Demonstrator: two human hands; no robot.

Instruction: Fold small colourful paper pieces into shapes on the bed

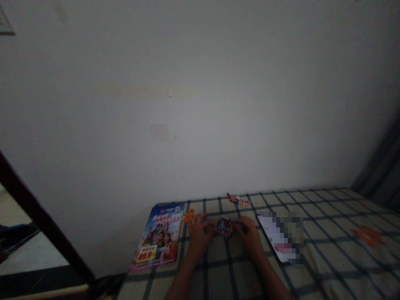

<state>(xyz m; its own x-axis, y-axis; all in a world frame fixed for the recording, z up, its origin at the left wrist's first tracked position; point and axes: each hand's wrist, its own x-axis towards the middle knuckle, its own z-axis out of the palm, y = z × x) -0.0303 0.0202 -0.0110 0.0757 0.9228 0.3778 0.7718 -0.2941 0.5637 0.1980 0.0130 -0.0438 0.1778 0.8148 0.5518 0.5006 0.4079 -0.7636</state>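
Red-and-blue crumpled paper (225, 228) sits pinched between both hands (200, 230) (forearms (184, 273) converging).

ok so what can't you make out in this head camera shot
All in the head view:
- Crumpled colourful piece: underside hidden by its own folds; print too small and dim.
- Left hand and right hand: too dim to tell a pinch from a touch.
- Flat item on the right: pixelation masks its surface.
- Leaflets: fine print too small.
- Frame, upper left: cut off by the picture's edge.
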